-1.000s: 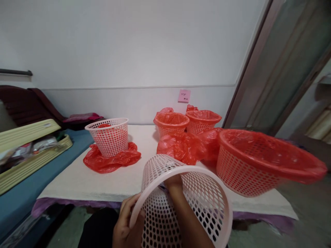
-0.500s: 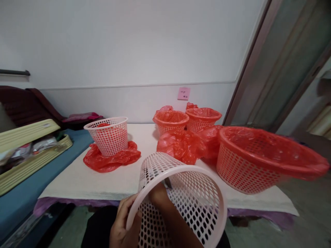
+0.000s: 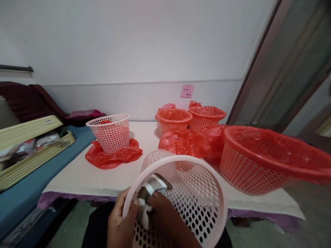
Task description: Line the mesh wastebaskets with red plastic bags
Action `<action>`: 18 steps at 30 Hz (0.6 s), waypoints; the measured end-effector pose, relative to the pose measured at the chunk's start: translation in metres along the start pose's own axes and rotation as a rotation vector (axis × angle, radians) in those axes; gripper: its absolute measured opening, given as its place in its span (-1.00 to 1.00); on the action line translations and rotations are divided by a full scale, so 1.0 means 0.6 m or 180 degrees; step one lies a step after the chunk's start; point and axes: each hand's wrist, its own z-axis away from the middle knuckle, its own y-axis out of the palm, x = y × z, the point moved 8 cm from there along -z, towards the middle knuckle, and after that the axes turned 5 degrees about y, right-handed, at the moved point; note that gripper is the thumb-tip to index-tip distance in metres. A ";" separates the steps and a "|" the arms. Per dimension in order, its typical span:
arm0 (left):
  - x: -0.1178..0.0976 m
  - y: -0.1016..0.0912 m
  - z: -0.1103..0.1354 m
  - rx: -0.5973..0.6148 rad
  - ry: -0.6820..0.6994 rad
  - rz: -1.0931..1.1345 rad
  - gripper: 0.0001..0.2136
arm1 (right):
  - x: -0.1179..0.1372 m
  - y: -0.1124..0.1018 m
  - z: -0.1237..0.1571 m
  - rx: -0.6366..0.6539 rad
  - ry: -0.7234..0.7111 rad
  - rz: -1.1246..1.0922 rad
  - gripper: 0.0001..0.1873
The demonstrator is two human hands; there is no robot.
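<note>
A pale pink perforated plastic basket [image 3: 200,206] lies tilted in front of me, its wide mouth facing me. My left hand [image 3: 121,218] grips its rim on the left side, thumb inside and fingers outside. Inside the basket, my right hand [image 3: 162,210] is closed on a brown and white striped cloth [image 3: 155,186], pressed against the inner left wall. Part of the cloth hangs down near my left thumb. The right hand's fingertips are partly hidden by the cloth.
Another pink basket [image 3: 113,132] stands on a crumpled red plastic bag [image 3: 113,158] at left. Red-lined baskets [image 3: 173,119] stand at the back, and a large one [image 3: 248,165] at right. More red bags [image 3: 186,141] lie between. A pink note [image 3: 187,91] is on the wall.
The basket's mouth has turned more toward me, and the striped cloth has come into clear view. My right hand has shifted slightly lower inside the basket.
</note>
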 end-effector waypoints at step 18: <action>-0.022 -0.010 -0.028 0.0045 0.0152 0.0011 -0.57 | 0.006 0.007 0.085 0.1084 0.0339 0.1624 -0.79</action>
